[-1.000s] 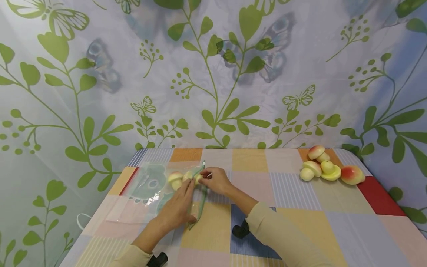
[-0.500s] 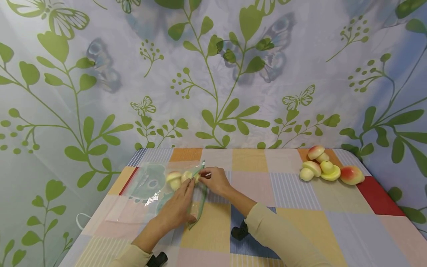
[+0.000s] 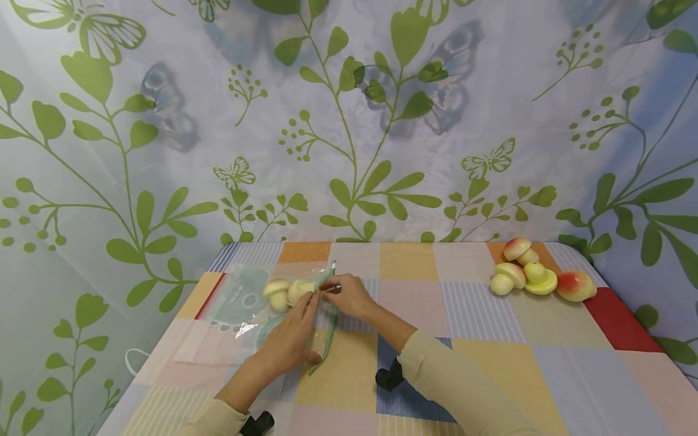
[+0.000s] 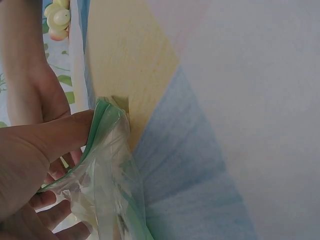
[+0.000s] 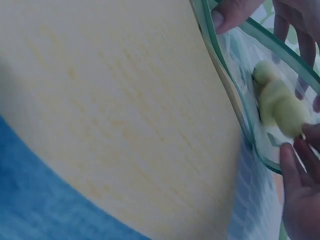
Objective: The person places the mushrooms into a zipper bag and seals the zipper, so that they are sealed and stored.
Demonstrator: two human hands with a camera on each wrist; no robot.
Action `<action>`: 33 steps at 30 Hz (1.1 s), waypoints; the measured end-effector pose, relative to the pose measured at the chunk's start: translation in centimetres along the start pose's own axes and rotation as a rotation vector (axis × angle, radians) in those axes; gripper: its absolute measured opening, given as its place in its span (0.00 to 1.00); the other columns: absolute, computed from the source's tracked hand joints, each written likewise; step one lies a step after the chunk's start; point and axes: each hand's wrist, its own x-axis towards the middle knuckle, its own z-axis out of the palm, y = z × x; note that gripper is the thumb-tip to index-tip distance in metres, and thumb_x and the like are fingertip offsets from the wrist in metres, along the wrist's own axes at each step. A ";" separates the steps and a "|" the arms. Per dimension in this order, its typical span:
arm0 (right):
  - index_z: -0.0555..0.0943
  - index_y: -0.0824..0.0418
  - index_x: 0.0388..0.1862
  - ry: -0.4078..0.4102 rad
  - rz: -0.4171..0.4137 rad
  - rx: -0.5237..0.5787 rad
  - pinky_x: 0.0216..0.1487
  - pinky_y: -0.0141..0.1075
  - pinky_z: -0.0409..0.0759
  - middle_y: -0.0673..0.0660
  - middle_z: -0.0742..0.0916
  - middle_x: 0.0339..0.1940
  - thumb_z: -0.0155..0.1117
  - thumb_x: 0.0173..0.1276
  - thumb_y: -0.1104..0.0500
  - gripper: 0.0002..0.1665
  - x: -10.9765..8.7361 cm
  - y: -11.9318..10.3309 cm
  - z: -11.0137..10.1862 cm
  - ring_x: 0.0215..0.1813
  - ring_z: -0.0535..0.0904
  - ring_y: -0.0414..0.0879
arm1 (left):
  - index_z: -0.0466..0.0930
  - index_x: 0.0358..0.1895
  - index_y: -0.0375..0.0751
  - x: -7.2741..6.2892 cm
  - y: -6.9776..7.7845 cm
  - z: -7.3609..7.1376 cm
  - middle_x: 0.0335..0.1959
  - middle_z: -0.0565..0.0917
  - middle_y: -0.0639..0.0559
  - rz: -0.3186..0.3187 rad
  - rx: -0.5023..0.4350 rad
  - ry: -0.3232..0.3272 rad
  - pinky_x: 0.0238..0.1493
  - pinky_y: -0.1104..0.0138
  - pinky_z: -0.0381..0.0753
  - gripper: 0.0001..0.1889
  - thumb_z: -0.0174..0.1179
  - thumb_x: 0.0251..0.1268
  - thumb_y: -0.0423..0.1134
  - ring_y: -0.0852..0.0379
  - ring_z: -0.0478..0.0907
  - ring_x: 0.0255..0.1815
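Patchwork cloth (image 3: 480,357) underlies a clear bag (image 3: 240,324), left hand (image 3: 290,340) spread, right hand (image 3: 351,297) pinching it.

Toy mushroom (image 3: 278,298) inside the bag (image 3: 330,330)

You are facing a pale curtain (image 3: 349,121) that is hanging behind the tabletop (image 3: 551,387); it is showing green leaves and butterflies, with blurrier, bluish butterflies among them. A patchwork cloth (image 3: 409,303) is covering the tabletop in yellow, pink, blue, red, orange and striped patches. Toward your far right corner, a red-capped mushroom (image 3: 517,249) is lying tilted behind a paler mushroom (image 3: 507,277). A yellow mushroom (image 3: 540,281) is resting cap down beside them, and a red-and-yellow fruit (image 3: 576,286) is lying just to its right. By the left edge, a white cord (image 3: 127,362) is looping.
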 end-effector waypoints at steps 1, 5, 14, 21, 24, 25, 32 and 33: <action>0.88 0.61 0.54 -0.037 0.002 0.003 0.54 0.41 0.84 0.57 0.89 0.54 0.68 0.74 0.61 0.13 0.0 0.0 0.0 0.56 0.86 0.54 | 0.46 0.81 0.27 0.0 0.0 0.0 0.79 0.54 0.28 0.004 0.000 -0.002 0.71 0.49 0.68 0.68 0.87 0.40 0.40 0.35 0.59 0.77; 0.83 0.61 0.64 -0.176 0.011 0.011 0.65 0.46 0.77 0.57 0.85 0.63 0.65 0.77 0.62 0.19 -0.1 0.0 -0.1 0.66 0.79 0.55 | 0.46 0.81 0.25 -0.1 0.0 -0.1 0.80 0.53 0.28 0.024 -0.008 0.004 0.71 0.49 0.68 0.68 0.87 0.39 0.39 0.34 0.60 0.77; 0.82 0.62 0.65 -0.190 -0.005 0.103 0.62 0.42 0.80 0.58 0.85 0.62 0.64 0.76 0.66 0.20 -0.5 0.8 -0.7 0.64 0.81 0.54 | 0.46 0.81 0.25 -0.1 0.1 0.0 0.79 0.55 0.28 0.013 0.001 -0.001 0.72 0.50 0.67 0.69 0.87 0.40 0.40 0.35 0.60 0.77; 0.80 0.65 0.67 -0.204 0.010 0.198 0.58 0.44 0.82 0.61 0.84 0.62 0.66 0.75 0.67 0.23 -1.0 0.5 -2.1 0.63 0.81 0.56 | 0.47 0.81 0.26 -0.1 0.1 0.0 0.77 0.57 0.27 0.023 -0.008 0.013 0.70 0.48 0.69 0.69 0.88 0.38 0.39 0.33 0.62 0.75; 0.79 0.66 0.68 -0.210 0.005 0.189 0.56 0.44 0.83 0.64 0.84 0.62 0.65 0.74 0.67 0.24 -1.3 0.4 -2.7 0.63 0.81 0.57 | 0.48 0.81 0.26 -0.1 0.0 0.0 0.77 0.58 0.27 0.025 -0.001 0.011 0.70 0.48 0.68 0.69 0.88 0.37 0.39 0.33 0.62 0.75; 0.78 0.66 0.69 -0.211 0.003 0.184 0.56 0.44 0.83 0.64 0.83 0.63 0.65 0.74 0.68 0.25 -1.4 0.4 -2.9 0.64 0.81 0.57 | 0.48 0.81 0.26 -0.1 0.0 0.1 0.77 0.58 0.27 0.026 0.001 0.013 0.70 0.49 0.68 0.68 0.88 0.37 0.39 0.34 0.62 0.75; 0.79 0.68 0.68 -0.203 -0.008 0.167 0.55 0.45 0.84 0.66 0.84 0.62 0.67 0.73 0.68 0.25 -1.8 0.3 -4.5 0.62 0.82 0.59 | 0.48 0.81 0.27 -0.1 -0.1 0.2 0.77 0.58 0.28 0.027 0.003 0.020 0.70 0.49 0.68 0.69 0.88 0.37 0.39 0.35 0.62 0.75; 0.79 0.68 0.68 -0.201 -0.003 0.163 0.54 0.45 0.84 0.65 0.84 0.61 0.67 0.73 0.67 0.25 -1.9 0.2 -4.8 0.61 0.82 0.59 | 0.47 0.81 0.27 -0.1 -0.1 0.2 0.77 0.58 0.28 0.027 0.002 0.020 0.70 0.49 0.68 0.69 0.88 0.37 0.39 0.34 0.63 0.75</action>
